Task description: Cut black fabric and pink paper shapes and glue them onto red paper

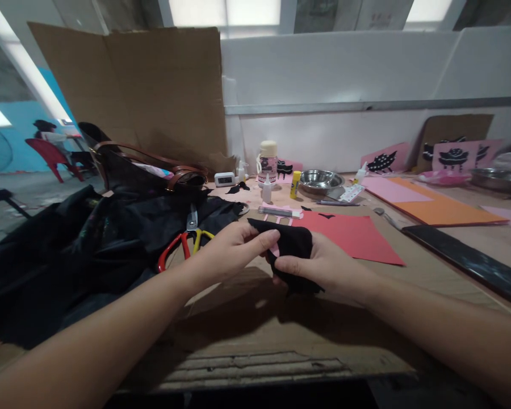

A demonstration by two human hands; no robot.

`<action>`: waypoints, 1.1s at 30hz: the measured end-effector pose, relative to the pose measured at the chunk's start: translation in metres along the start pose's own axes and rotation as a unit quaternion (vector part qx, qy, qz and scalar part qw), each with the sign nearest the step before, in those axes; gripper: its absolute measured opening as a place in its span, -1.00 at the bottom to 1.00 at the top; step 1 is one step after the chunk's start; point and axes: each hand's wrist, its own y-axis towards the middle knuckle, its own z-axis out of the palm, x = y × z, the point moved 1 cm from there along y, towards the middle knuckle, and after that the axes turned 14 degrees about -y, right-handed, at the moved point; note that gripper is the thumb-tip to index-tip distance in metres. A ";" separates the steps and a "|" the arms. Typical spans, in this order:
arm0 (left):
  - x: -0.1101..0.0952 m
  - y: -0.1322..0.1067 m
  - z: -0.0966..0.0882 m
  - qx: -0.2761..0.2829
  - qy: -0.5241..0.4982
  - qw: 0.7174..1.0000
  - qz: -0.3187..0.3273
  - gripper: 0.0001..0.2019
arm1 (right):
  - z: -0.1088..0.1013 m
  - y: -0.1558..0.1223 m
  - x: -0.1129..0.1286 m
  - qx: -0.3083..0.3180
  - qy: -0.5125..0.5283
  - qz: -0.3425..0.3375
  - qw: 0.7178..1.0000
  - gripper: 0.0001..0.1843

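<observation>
The left hand is pinching the upper left edge of a black cloth piece, its thumb lying over a small pink piece, while the right hand is closing on the cloth's right side, thumb pressing from above; the fingers beneath are mostly hiding. The cloth is hanging above a cardboard mat, whose bare, shaded stretch is running from under the hands to its ragged near edge. On the left, scissors and a black fabric heap are crowding the left forearm. Just beyond the hands, a red sheet is lying flat; bare mat is separating its right edge from a long black object. Farther back, a white bottle, a glue stick and a metal bowl are standing in a row.
</observation>
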 end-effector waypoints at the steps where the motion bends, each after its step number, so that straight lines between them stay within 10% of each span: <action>1: -0.001 0.000 0.000 0.000 -0.006 1.000 0.000 -0.63 | 0.000 -0.001 0.001 -0.001 -0.003 -0.006 1.000 -0.65; 33: -0.002 0.001 0.002 -0.011 0.030 0.999 -0.007 -0.59 | -0.001 0.001 -0.011 -0.049 0.016 -0.005 0.999 -0.46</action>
